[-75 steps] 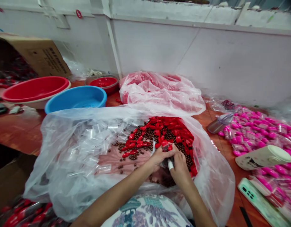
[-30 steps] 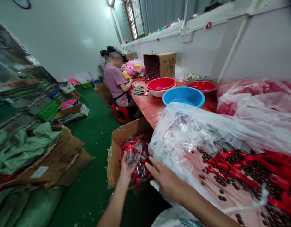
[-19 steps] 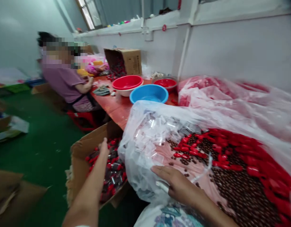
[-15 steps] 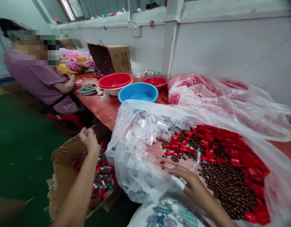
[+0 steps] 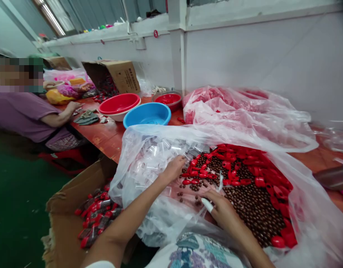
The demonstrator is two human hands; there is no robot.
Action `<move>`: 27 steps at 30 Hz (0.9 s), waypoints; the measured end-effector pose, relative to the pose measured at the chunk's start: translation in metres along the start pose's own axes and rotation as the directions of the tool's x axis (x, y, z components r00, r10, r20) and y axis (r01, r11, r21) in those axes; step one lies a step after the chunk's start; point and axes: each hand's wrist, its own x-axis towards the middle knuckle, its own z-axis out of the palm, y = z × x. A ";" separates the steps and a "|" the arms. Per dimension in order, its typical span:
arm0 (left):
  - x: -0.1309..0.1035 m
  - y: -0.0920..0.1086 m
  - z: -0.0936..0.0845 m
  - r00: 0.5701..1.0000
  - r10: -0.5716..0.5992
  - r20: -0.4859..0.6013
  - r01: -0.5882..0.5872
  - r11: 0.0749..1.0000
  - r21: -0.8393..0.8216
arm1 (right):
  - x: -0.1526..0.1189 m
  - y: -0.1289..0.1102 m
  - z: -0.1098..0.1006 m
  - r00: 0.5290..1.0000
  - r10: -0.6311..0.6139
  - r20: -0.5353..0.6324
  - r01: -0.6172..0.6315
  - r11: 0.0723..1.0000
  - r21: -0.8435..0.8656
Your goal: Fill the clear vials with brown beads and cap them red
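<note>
My left hand (image 5: 175, 169) is over the clear plastic pieces (image 5: 153, 158), beside the red plastic parts (image 5: 195, 173); its fingers are bent together, and what they hold, if anything, is too small to make out. White tape wraps a finger of my right hand (image 5: 220, 208), which lies low at the near edge of the brown beads (image 5: 257, 208), its fingers pressed together around something I cannot make out. Beads, red parts and clear pieces lie inside a large translucent bag (image 5: 166, 219). A cardboard box (image 5: 62, 212) at lower left holds filled red-capped containers (image 5: 97, 216).
A blue basin (image 5: 147, 114), a red basin (image 5: 119, 104) and a second plastic bag of red items (image 5: 241, 108) stand behind the open bag. A person in a purple shirt (image 5: 23, 115) sits at the left. An open carton (image 5: 124, 78) lies near the wall.
My left hand has moved from above the cardboard box to the right, over the clear pieces. My right hand stays near the beads. The view has turned right.
</note>
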 end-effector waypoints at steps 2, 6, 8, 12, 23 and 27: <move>0.005 -0.004 0.005 0.999 -0.027 0.018 0.027 0.999 0.025 | 0.003 0.000 -0.002 1.000 0.001 0.024 0.000 0.999 -0.041; 0.000 -0.003 0.000 0.998 -0.067 0.000 0.067 0.995 0.074 | 0.005 0.005 -0.002 0.998 0.021 0.052 -0.012 0.986 -0.166; -0.008 0.000 -0.005 0.997 -0.070 -0.032 0.072 0.994 0.076 | 0.004 0.008 -0.004 0.998 0.032 0.047 -0.021 0.975 -0.221; -0.030 0.015 -0.012 0.982 -0.177 -0.065 0.162 0.969 -0.188 | -0.008 0.024 -0.024 0.982 0.149 -0.120 -0.171 0.965 -0.200; -0.039 0.115 0.095 0.914 -0.136 0.382 0.356 0.720 -0.596 | -0.068 0.075 -0.090 0.805 0.386 -0.450 -0.514 0.832 -0.207; -0.025 0.120 0.112 0.931 -0.159 0.329 0.313 0.811 -0.494 | -0.073 0.075 -0.087 0.808 0.382 -0.449 -0.497 0.850 -0.171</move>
